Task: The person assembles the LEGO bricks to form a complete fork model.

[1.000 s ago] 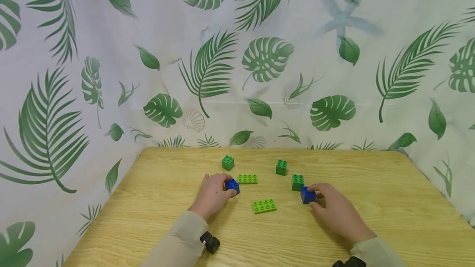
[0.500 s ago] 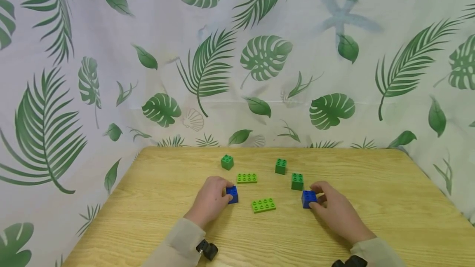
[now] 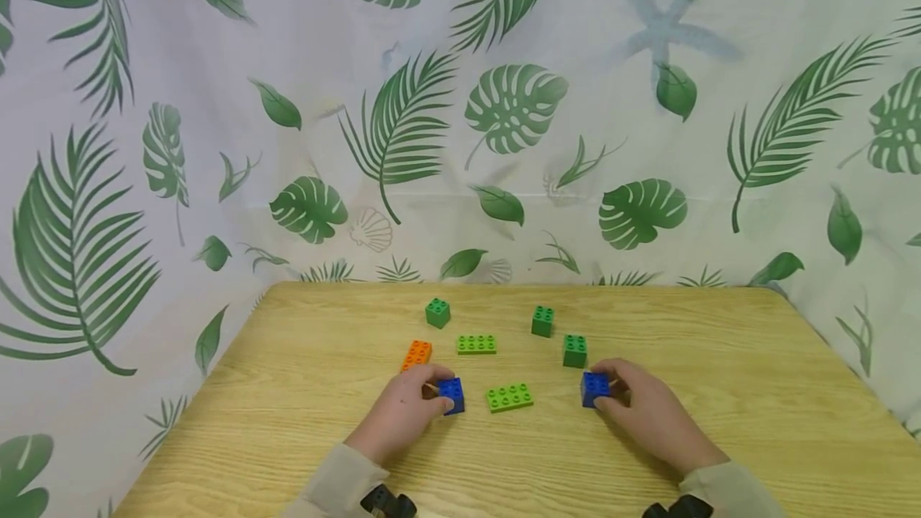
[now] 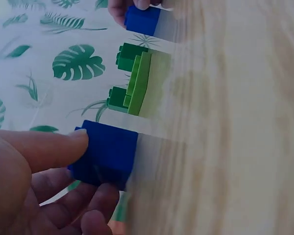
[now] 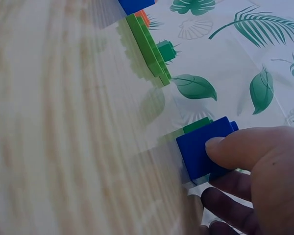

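Note:
My left hand (image 3: 398, 412) pinches a blue toy brick (image 3: 452, 396) between thumb and fingers, low over the wooden table. In the left wrist view the thumb lies on one side of that blue brick (image 4: 105, 154), with fingertips under its other side. Opposite, my right hand (image 3: 649, 414) grips a second blue brick (image 3: 594, 389) the same way, just in front of a dark green brick (image 3: 574, 351). Between the hands lies a flat lime green brick (image 3: 510, 398). An orange brick (image 3: 416, 355) is partly hidden behind the left hand.
Another flat lime brick (image 3: 476, 344) lies farther back. Two more green bricks, one at the back left (image 3: 437, 312) and one at the back middle (image 3: 543, 321), stand near the leaf-patterned cloth (image 3: 432, 206) beyond the table (image 3: 719, 366).
My left hand has drawn its blue brick back toward me, uncovering the orange brick behind it. The right hand's blue brick has come slightly nearer, apart from the green one.

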Tool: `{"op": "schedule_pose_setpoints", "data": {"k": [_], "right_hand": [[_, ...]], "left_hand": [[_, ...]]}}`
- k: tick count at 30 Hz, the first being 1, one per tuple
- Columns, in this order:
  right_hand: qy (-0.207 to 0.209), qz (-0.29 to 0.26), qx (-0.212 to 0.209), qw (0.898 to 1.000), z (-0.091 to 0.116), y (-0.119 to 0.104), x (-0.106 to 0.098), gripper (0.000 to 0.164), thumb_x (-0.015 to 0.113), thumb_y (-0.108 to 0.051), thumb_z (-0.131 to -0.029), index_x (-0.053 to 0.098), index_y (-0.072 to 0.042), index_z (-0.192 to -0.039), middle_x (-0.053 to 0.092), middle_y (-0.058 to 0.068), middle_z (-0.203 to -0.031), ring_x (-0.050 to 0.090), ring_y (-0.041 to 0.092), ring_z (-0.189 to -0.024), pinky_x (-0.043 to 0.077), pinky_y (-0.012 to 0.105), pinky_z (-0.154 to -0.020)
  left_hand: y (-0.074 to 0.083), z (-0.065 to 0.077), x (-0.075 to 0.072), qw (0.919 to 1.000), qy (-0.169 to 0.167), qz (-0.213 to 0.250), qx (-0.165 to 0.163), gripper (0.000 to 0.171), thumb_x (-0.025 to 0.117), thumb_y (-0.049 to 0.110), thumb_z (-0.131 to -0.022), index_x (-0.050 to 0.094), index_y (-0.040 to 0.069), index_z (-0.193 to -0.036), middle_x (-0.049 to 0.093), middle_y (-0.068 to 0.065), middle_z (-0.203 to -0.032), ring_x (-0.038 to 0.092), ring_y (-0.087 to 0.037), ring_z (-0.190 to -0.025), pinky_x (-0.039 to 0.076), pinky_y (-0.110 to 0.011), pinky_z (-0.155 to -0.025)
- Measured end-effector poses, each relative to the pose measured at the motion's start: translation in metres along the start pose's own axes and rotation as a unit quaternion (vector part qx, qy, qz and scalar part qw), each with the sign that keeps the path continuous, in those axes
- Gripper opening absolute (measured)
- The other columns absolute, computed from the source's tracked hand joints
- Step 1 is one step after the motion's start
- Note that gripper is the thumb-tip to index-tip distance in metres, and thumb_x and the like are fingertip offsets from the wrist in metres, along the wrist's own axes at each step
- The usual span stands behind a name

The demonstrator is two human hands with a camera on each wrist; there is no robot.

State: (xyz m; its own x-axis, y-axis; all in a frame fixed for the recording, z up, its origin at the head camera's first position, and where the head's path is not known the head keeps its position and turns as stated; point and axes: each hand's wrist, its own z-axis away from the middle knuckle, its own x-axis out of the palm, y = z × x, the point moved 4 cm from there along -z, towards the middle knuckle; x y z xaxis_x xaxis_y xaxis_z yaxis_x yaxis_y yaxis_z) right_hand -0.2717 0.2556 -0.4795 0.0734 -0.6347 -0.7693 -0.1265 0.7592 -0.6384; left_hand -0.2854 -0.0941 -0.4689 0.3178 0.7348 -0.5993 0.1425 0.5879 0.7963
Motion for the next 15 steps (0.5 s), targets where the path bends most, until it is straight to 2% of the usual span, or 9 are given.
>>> {"op": "schedule_pose_setpoints", "data": {"k": [7, 15], "right_hand": [[-0.006, -0.003, -0.013, 1.000, 0.003, -0.004, 0.004, 0.043, 0.071, -0.025, -0.095, 0.059, -0.015, -0.136, 0.063, 0.001, -0.116, 0.060, 0.016, -0.098, 0.052, 0.044, -0.083], [-0.001, -0.006, -0.012, 1.000, 0.005, -0.008, 0.003, 0.042, 0.071, -0.029, -0.096, 0.060, -0.017, -0.135, 0.064, 0.002, -0.115, 0.061, 0.016, -0.097, 0.052, 0.043, -0.082]], "left_hand": [[-0.006, 0.005, 0.003, 0.9992, -0.028, 0.030, -0.004, 0.037, 0.077, 0.016, -0.091, 0.067, 0.014, -0.127, 0.064, 0.001, -0.106, 0.058, -0.019, -0.093, 0.050, -0.042, -0.083], [0.007, 0.015, 0.015, 0.9955, -0.081, 0.049, -0.010, 0.034, 0.078, 0.019, -0.090, 0.069, 0.018, -0.122, 0.065, 0.004, -0.105, 0.058, -0.019, -0.093, 0.049, -0.043, -0.082]]}}
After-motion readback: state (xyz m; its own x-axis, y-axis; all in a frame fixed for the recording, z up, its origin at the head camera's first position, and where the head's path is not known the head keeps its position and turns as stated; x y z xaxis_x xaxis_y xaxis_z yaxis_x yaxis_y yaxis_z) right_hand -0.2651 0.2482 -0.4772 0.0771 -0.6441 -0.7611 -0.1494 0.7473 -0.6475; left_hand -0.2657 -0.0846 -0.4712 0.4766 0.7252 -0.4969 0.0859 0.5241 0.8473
